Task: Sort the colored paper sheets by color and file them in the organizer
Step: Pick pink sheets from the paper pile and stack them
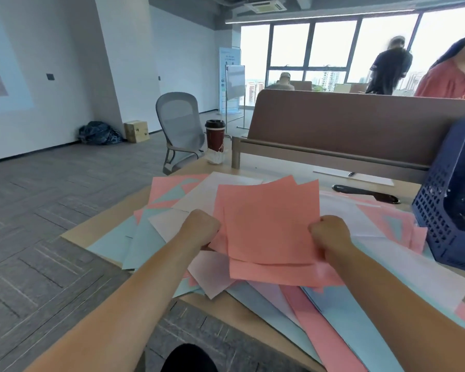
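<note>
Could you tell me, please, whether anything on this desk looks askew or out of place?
Yes. The pink stack being held is fanned, corners misaligned, not squared. The loose sheets are mixed by colour and several overhang the near edge of the desk, so they could slide off.

Coffee cup (214, 135) beside grey chair (180, 124)

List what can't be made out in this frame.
Head view only:
- Fingers of the left hand and right hand: hidden behind the knuckles and the pink stack.
- Sheet count in the pink stack: sheets overlap.
- Inside of the organizer: cut off by the right edge, compartments unseen.
- The people at the back: blurred.
</note>
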